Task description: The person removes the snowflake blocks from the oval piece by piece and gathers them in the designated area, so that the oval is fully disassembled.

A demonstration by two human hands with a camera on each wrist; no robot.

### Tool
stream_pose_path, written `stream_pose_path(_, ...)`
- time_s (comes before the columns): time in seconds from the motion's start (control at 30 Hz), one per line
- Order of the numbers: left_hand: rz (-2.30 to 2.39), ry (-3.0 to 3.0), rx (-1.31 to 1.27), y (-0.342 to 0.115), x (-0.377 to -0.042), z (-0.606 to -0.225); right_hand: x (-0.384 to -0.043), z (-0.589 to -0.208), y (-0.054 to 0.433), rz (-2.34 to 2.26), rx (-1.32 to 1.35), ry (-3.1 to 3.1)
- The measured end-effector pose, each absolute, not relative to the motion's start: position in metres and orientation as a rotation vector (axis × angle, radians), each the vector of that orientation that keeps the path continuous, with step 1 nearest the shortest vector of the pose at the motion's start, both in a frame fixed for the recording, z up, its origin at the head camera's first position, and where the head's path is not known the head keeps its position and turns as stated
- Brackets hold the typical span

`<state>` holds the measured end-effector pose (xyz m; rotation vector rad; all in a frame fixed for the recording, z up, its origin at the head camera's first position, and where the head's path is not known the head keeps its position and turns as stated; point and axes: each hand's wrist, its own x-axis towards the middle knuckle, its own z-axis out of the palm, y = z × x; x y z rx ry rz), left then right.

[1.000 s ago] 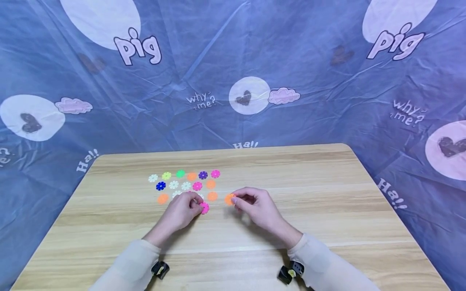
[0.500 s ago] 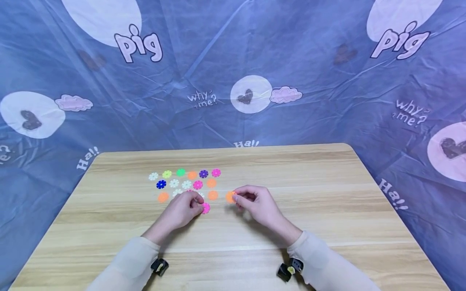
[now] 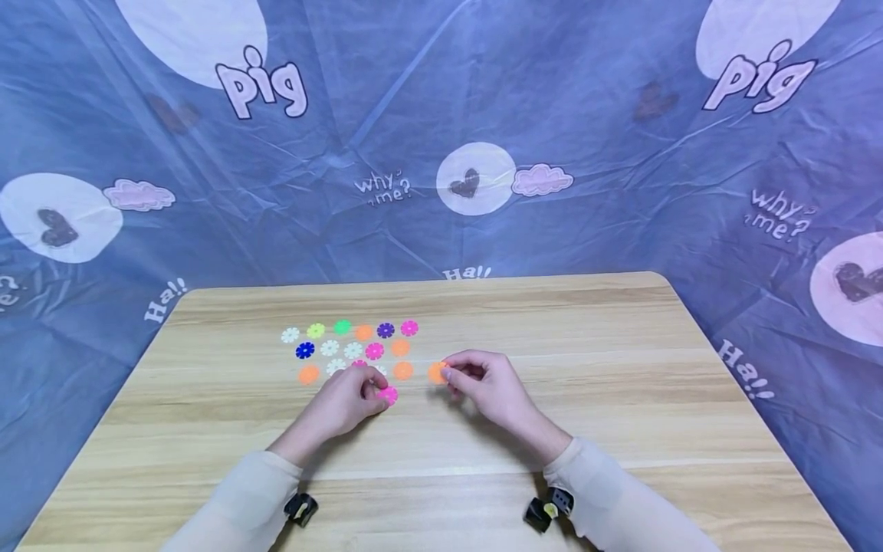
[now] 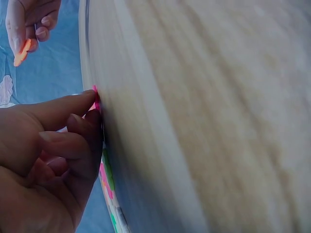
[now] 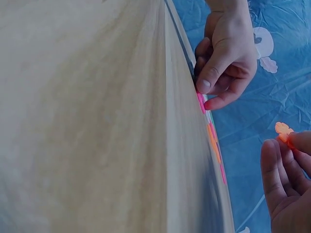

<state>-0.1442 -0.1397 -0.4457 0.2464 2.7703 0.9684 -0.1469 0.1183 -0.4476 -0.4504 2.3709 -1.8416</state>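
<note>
Low over the table, my left hand (image 3: 347,400) pinches a pink snowflake disc (image 3: 390,395) by its edge, thumb and index finger on either side. The disc lies at or very near the tabletop. To its right, my right hand (image 3: 486,387) holds an orange snowflake disc (image 3: 436,372) between thumb and fingers, raised off the wood; the right wrist view shows this notched orange disc (image 5: 283,132) at the fingertips. Beyond my left hand lie rows of flat discs, among them a dark blue disc (image 3: 305,350) and a green disc (image 3: 342,327). My left hand partly covers the nearest row.
The wooden table (image 3: 621,414) has a rounded far corner on each side. Behind it hangs a blue printed cloth (image 3: 386,100). Another orange disc (image 3: 403,371) lies between my two hands, slightly farther back. A small black device sits at each wrist.
Both hands stay almost where they were. My left thumb has shifted slightly, so more of the pink disc shows. The head view has tilted a little.
</note>
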Motion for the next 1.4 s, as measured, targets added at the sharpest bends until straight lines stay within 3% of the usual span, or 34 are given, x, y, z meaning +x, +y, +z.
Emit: stream_pose_path(1.4,0.932,2.751,0.208,-0.140,-0.145,-0.445,-0.207,-0.460,0.080,-1.605,-0.202,2.487)
